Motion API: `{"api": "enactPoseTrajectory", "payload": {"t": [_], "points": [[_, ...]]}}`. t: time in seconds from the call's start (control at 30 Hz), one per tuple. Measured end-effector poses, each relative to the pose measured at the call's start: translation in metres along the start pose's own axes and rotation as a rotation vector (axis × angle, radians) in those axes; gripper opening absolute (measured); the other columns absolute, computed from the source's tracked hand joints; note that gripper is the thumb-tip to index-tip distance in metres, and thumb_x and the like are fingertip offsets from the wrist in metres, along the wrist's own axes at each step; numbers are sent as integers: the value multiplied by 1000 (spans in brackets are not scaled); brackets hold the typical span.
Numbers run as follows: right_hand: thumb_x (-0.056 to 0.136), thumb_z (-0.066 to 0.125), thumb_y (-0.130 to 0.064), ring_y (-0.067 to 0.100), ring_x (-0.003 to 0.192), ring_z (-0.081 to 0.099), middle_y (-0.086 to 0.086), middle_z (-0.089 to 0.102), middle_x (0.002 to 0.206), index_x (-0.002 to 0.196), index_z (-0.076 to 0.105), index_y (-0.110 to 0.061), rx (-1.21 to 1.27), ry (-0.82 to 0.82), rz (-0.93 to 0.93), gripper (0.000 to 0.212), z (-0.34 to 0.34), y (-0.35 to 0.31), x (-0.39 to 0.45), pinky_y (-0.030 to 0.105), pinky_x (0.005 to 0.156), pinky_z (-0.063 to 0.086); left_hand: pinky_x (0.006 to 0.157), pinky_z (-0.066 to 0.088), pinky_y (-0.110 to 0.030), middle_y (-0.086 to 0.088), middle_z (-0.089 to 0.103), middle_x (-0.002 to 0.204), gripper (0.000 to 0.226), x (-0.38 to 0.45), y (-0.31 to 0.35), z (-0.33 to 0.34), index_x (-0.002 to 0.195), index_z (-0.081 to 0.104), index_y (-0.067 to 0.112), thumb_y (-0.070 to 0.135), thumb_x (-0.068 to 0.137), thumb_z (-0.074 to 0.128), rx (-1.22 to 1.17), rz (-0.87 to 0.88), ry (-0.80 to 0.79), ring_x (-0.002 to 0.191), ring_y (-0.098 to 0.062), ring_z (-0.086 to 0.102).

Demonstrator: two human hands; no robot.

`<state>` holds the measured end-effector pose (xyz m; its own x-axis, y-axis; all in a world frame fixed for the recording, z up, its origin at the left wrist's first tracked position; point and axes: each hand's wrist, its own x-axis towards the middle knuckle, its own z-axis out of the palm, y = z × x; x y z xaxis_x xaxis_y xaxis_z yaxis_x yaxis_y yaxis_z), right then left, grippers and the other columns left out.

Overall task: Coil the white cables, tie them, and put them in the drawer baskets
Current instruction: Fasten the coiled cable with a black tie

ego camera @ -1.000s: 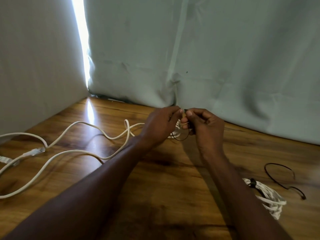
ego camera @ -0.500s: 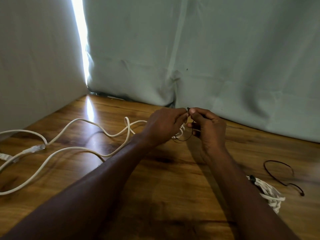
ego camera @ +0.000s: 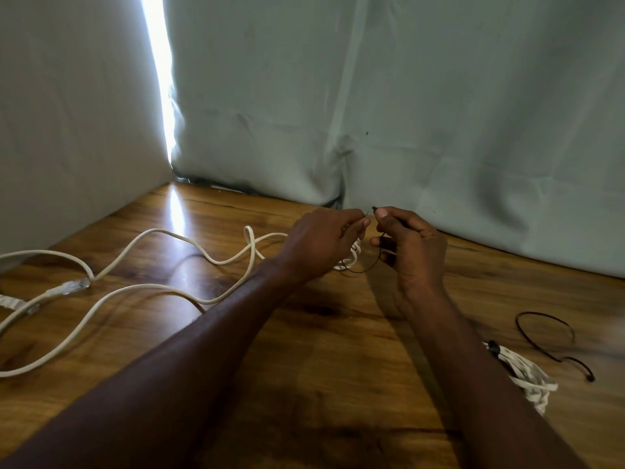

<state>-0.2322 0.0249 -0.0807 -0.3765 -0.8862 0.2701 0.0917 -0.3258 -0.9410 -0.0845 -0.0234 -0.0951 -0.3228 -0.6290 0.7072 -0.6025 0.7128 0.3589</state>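
Item: one bundle (ego camera: 527, 377) tied. Our left hand (ego camera: 321, 242) and right hand (ego camera: 409, 242) pinch a tie (ego camera: 363, 269) (unfastened); long cable (ego camera: 135, 289) uncoiled; baskets unseen.

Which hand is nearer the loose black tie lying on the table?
Right. The right hand is up-left of the loose black tie; the left hand sits farther left.

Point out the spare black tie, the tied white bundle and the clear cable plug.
spare black tie (ego camera: 544, 335): head view, its loop.
tied white bundle (ego camera: 527, 374): head view, its strands.
clear cable plug (ego camera: 76, 286): head view, its body.
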Motion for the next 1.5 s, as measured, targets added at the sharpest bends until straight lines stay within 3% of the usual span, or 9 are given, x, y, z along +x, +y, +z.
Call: {"api": "enactPoseTrajectory", "payload": {"t": [0.2, 0.4, 0.6, 0.73, 0.83, 0.9, 1.0, 1.17, 1.5], "points": [[88, 78, -16, 11, 61, 68, -6, 73, 74, 100, 81, -12, -25, -42, 27, 13, 0, 1, 1, 21, 53, 45, 61, 48, -37, 13, 61, 71, 28, 0, 2, 0, 89, 68, 25, 38, 106, 49, -8, -2, -10, 65, -9, 58], [88, 78, -15, 12, 62, 66, -1, 74, 79, 97, 80, -11, -65, -55, 20, 9, 0, 2, 2, 25, 57, 47, 61, 47, -35, 12, 64, 72, 27, 0, 0, -1, 90, 69, 26, 37, 106, 50, 3, -17, -18, 66, -8, 59], [92, 69, -5, 0, 61, 64, 4, 74, 79, 103, 79, -4, -146, -117, -58, 14, -4, 2, 5, 10, 54, 45, 60, 45, -36, 11, 61, 69, 29, 1, -3, -1, 87, 67, 26, 41, 105, 51, 9, -26, -18, 64, -9, 57], [99, 67, -23, 7, 75, 70, 1, 78, 82, 97, 82, -11, -259, -119, -189, 19, -4, 6, 6, 17, 68, 53, 62, 48, -41, 3, 68, 74, 32, 1, -5, -2, 91, 69, 24, 43, 104, 48, 20, -39, -26, 69, -18, 62], [95, 73, -16, 5, 80, 72, -2, 79, 84, 98, 82, -12, -271, -92, -215, 11, -4, 7, 8, 21, 76, 53, 61, 47, -38, 6, 67, 74, 29, 1, -3, -4, 90, 69, 25, 41, 105, 50, 4, -23, -57, 68, -13, 61], [93, 73, -9, 4, 82, 73, 0, 80, 93, 106, 80, -11, -209, -135, -138, 16, -5, 4, 8, 13, 69, 52, 61, 44, -34, 11, 65, 74, 24, 1, -2, -6, 93, 71, 26, 37, 105, 53, -16, -16, -80, 69, -10, 60], [90, 75, -13, 8, 73, 71, 3, 79, 87, 101, 80, -13, -172, -156, -13, 12, -6, 2, 9, 19, 62, 48, 62, 39, -26, 18, 58, 74, 18, 2, -1, -9, 97, 72, 29, 32, 103, 56, -36, -6, -111, 73, -4, 58], [89, 78, -13, 7, 57, 67, 3, 74, 72, 92, 77, -9, -96, -102, 71, 5, -7, 0, 7, 16, 52, 47, 65, 42, -34, 11, 60, 72, 24, 3, 1, -8, 88, 68, 21, 32, 103, 53, -47, -42, -180, 74, -11, 59], [96, 67, -2, 0, 52, 61, 7, 70, 73, 101, 73, -2, -220, -179, -96, 8, -7, 1, 7, 10, 51, 45, 70, 49, -36, 9, 67, 77, 25, 4, -4, -12, 87, 70, 25, 37, 101, 53, -71, -56, -211, 76, -10, 62]]}}
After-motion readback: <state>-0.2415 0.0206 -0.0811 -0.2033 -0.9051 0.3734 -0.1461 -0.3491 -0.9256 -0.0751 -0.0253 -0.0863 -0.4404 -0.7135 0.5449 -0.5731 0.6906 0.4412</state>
